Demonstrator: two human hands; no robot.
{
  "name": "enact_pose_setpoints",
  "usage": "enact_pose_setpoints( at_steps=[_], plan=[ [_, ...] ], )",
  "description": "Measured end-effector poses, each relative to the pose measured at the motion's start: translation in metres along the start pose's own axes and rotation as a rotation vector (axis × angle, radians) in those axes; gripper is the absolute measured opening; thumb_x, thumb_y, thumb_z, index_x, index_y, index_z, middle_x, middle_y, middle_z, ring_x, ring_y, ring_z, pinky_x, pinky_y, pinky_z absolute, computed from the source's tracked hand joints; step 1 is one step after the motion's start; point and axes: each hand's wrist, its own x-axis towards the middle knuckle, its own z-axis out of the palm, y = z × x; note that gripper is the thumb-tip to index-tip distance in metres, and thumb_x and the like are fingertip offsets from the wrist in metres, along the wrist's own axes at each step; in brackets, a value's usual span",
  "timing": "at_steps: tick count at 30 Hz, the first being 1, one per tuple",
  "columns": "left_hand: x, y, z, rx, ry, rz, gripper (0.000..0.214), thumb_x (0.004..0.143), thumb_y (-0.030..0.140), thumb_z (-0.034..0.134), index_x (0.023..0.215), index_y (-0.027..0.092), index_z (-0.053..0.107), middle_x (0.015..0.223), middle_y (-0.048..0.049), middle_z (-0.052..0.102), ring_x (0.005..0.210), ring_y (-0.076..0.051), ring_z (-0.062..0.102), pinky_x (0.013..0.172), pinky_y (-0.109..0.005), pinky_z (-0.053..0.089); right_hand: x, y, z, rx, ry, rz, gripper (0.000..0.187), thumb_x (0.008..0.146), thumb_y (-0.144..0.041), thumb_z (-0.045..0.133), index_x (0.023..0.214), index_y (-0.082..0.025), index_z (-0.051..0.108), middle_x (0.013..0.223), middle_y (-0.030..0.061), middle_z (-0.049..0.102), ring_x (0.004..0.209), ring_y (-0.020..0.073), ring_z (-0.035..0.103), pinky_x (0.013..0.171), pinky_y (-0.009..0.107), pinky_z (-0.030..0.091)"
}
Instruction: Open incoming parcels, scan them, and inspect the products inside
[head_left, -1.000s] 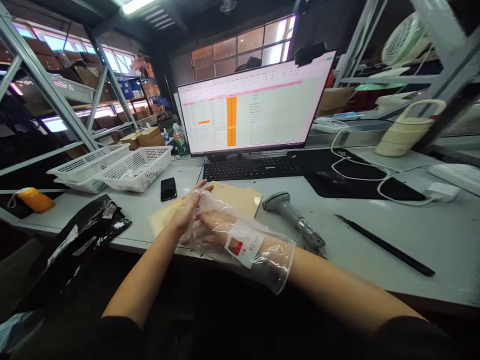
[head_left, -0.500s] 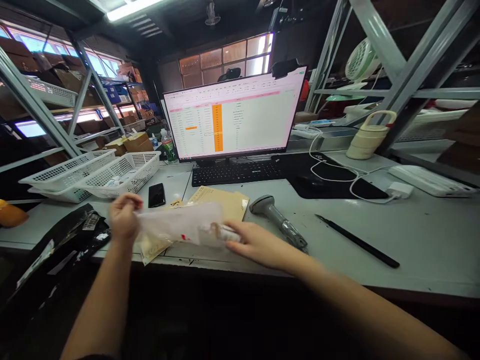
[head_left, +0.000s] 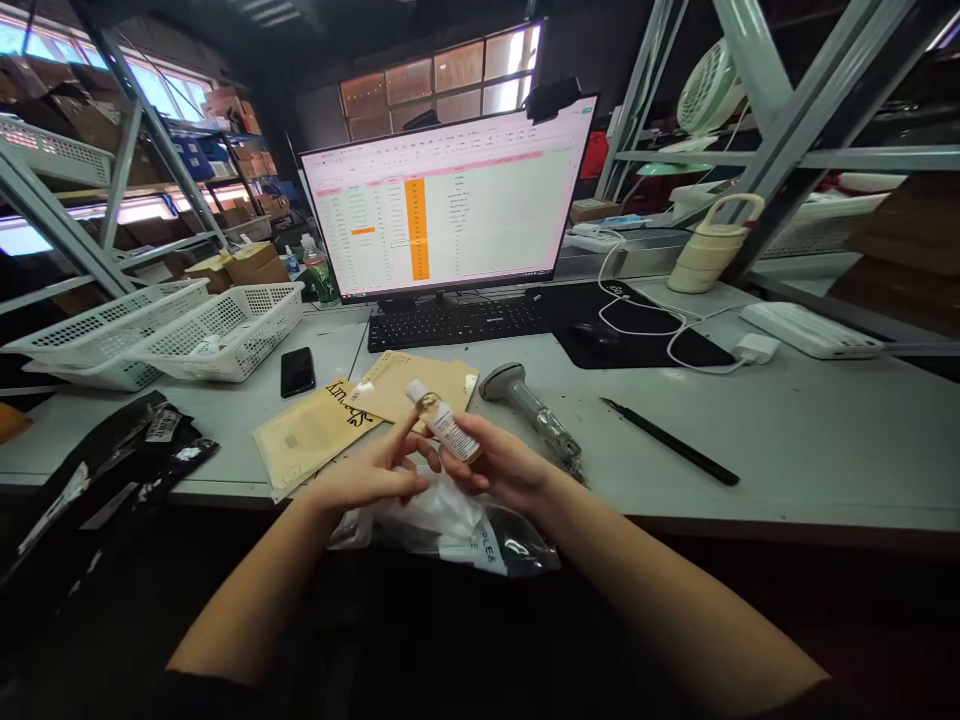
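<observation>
One bottle (head_left: 452, 430) gripped in right hand (head_left: 506, 465); left hand (head_left: 367, 475) loosely open; bag (head_left: 442, 515) below; basket (head_left: 266, 338) holds white items (head_left: 212, 344)

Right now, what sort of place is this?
Probably a warehouse or stockroom workstation: metal racking with cardboard boxes, a handheld scanner on the desk, and a monitor showing what looks like a spreadsheet.

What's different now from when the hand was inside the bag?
The right hand came out of the bag and now holds a bottle. The left hand seems to have let go of the bag, now below the hands. The phone and scanner stayed put.
</observation>
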Motion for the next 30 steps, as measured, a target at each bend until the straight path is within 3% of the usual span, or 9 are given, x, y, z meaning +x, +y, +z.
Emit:
enact_pose_setpoints(
  at_steps=[3,6,10,14,16,19,23,26,30],
  plan=[
    [0.017,-0.017,0.014,-0.237,0.149,0.111,0.076,0.075,0.045,0.083,0.143,0.025,0.055,0.082,0.0010,0.055,0.058,-0.006,0.042,0.052,-0.020,0.031,-0.002,0.009,0.001,-0.059,-0.060,0.018,0.045,0.089,-0.060,0.052,0.098,-0.017,0.057,0.059,-0.0038,0.053,0.039,0.0050,0.032,0.042,0.021,0.018],
    [0.024,-0.032,0.023,-0.360,0.273,0.158,0.060,0.070,0.047,0.088,0.119,0.017,0.070,0.077,0.0012,0.053,0.057,-0.005,0.039,0.053,-0.020,0.028,-0.006,0.012,-0.002,-0.254,0.034,-0.078,0.051,0.094,-0.062,0.048,0.118,-0.018,0.055,0.066,-0.0038,0.055,0.042,0.0064,0.035,0.042,0.021,0.023],
    [0.030,-0.045,0.027,-0.410,0.403,0.228,0.054,0.067,0.045,0.090,0.111,0.019,0.070,0.087,-0.0009,0.062,0.059,-0.006,0.043,0.053,-0.020,0.032,-0.014,0.005,-0.012,-1.042,0.333,-0.368,0.049,0.099,-0.056,0.047,0.131,-0.020,0.055,0.098,0.0077,0.070,0.079,0.0194,0.065,0.070,0.032,0.051],
    [0.027,-0.044,0.012,-0.296,0.395,0.293,0.056,0.074,0.051,0.084,0.116,0.019,0.067,0.100,-0.0060,0.069,0.061,-0.008,0.049,0.055,-0.023,0.037,-0.031,-0.017,-0.048,-1.498,0.770,-0.656,0.046,0.098,-0.048,0.051,0.134,-0.021,0.057,0.130,0.0151,0.065,0.123,0.0324,0.058,0.103,0.051,0.047],
    [0.022,-0.036,0.000,-0.122,0.382,0.285,0.059,0.078,0.049,0.082,0.125,0.019,0.063,0.105,-0.0088,0.072,0.073,-0.014,0.059,0.064,-0.025,0.044,-0.037,-0.028,-0.074,-1.447,0.910,-0.538,0.058,0.094,-0.047,0.055,0.145,-0.021,0.048,0.139,0.0160,0.059,0.125,0.0340,0.056,0.103,0.054,0.048],
    [0.018,-0.024,-0.018,0.110,0.385,0.256,0.057,0.081,0.040,0.081,0.129,0.019,0.059,0.110,-0.0096,0.073,0.098,-0.022,0.066,0.083,-0.030,0.048,-0.039,-0.035,-0.104,-1.149,0.846,-0.192,0.086,0.085,-0.047,0.063,0.159,-0.022,0.025,0.148,0.0186,0.052,0.116,0.0322,0.064,0.091,0.049,0.056],
    [0.025,-0.023,-0.034,0.009,0.356,0.302,0.054,0.079,0.046,0.082,0.121,0.017,0.064,0.106,-0.0110,0.074,0.080,-0.017,0.064,0.066,-0.025,0.045,-0.036,-0.032,-0.107,-0.685,0.682,0.098,0.098,0.084,-0.037,0.063,0.163,-0.020,0.008,0.096,0.0096,0.073,0.071,0.0229,0.069,0.062,0.035,0.057],
    [0.030,-0.030,-0.040,-0.228,0.358,0.336,0.057,0.075,0.045,0.085,0.122,0.019,0.065,0.107,-0.0101,0.073,0.062,-0.010,0.055,0.057,-0.023,0.041,-0.043,-0.035,-0.090,-0.565,0.668,0.076,0.100,0.083,-0.031,0.066,0.164,-0.020,0.008,0.063,-0.0023,0.063,0.053,0.0181,0.060,0.050,0.027,0.049],
    [0.030,-0.036,-0.042,-0.394,0.346,0.333,0.054,0.075,0.040,0.086,0.122,0.021,0.067,0.107,-0.0086,0.073,0.057,-0.006,0.052,0.057,-0.021,0.042,-0.062,-0.043,-0.064,-0.386,0.527,-0.111,0.102,0.080,-0.043,0.072,0.163,-0.025,0.016,0.067,-0.0009,0.066,0.053,0.0156,0.056,0.048,0.024,0.046]
  ],
)
